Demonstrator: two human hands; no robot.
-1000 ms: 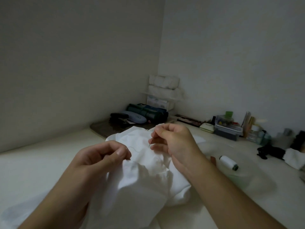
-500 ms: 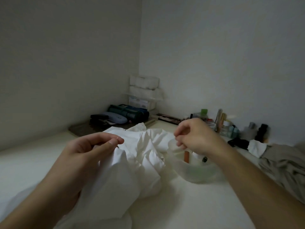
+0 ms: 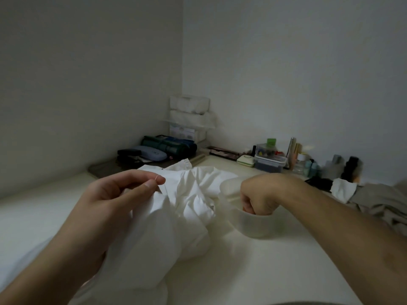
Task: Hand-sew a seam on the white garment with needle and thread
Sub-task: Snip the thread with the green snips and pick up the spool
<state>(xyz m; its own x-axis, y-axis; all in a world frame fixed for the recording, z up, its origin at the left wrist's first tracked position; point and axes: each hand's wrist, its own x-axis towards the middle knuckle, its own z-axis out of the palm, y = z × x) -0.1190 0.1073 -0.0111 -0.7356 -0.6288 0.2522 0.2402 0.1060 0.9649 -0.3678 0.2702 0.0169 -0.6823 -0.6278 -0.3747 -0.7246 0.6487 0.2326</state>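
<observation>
The garment [image 3: 189, 208] lies on the table [image 3: 253, 271], a tub [image 3: 253, 225] just right, clutter [image 3: 271, 159] behind.

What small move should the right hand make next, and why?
Probably lift one tool out of the translucent container. The right hand dips curled into it, its grip hidden, while the left hand pinches the white garment at the seam, waiting.

The white garment [image 3: 189, 208] is thin woven cloth, matt and heavily creased, with a frilled edge on its far side. The tub [image 3: 255, 225] just right of it looks like frosted, translucent plastic with a smooth wall. The worktop [image 3: 253, 271] is smooth, pale and faintly sheened. Far right lies dull beige cloth [image 3: 378, 205], and in the far corner a clear plastic box [image 3: 269, 164], though the dim light blurs it
</observation>
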